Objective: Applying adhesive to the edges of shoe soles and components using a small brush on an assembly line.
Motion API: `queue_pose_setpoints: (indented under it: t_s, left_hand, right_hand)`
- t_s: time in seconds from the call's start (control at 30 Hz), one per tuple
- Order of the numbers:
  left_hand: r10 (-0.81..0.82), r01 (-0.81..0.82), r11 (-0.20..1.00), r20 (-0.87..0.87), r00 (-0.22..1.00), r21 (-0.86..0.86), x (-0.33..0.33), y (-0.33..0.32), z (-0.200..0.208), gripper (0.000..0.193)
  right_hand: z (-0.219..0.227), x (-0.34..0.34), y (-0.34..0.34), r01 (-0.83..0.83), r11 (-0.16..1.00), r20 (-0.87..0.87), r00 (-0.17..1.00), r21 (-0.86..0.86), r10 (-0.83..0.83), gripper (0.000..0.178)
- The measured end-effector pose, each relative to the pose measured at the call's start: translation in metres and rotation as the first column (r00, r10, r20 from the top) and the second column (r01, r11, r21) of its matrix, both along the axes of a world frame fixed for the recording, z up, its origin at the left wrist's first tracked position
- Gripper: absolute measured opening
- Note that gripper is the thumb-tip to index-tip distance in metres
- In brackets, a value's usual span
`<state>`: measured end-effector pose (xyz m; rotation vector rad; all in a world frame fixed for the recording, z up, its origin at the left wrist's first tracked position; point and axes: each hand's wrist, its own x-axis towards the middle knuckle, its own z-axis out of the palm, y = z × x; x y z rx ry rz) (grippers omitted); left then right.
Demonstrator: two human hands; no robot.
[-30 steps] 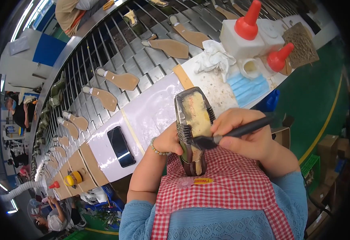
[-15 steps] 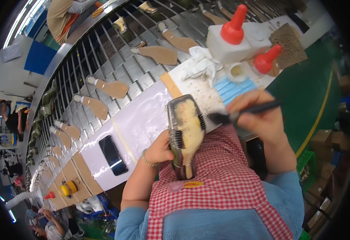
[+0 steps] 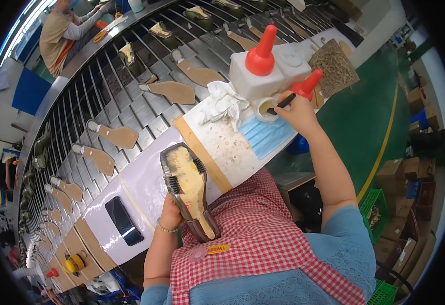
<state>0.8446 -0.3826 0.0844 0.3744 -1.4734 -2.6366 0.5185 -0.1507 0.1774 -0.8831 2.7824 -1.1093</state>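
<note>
Here's the upturned shoe (image 3: 188,175), held at the counter's (image 3: 231,148) near edge, its narrow end close to the apron (image 3: 248,236). The left hand (image 3: 170,212) curls around its side, fingers mostly hidden. Out right, the right hand (image 3: 302,113) pinches a dark brush (image 3: 285,100), tip inside the white pot (image 3: 264,108). Danger here: an overloaded brush could drip on the blue mask (image 3: 269,137); a sideways knock could tip that pot.

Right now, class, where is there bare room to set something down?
Open patches: the pale sheet between the phone and the held shoe, and the stained white surface between the brown strip and the blue mask. Crowded: the far right, where crumpled cloth, white container, open pot and right hand cluster.
</note>
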Motion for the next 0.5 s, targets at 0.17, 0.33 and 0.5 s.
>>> queue_pose_setpoints:
  t_s: [0.17,0.33,0.5]
  left_hand:
    - [0.005,-0.005,1.0,-0.004,1.0,0.01,0.003,0.0,-0.006,0.115]
    - [-0.017,0.016,1.0,0.024,1.0,0.024,0.001,-0.002,-0.007,0.116]
    - [-0.026,0.025,0.999,0.024,0.999,0.027,-0.002,-0.005,-0.006,0.118]
  right_hand:
    - [-0.005,0.0,0.016,0.048,0.97,0.166,0.986,-0.239,-0.008,0.017]
    - [-0.018,0.006,0.029,0.416,0.715,0.687,0.716,-0.562,0.124,0.021]
    - [-0.048,0.002,0.025,0.769,0.484,0.908,0.351,-0.418,0.228,0.029]
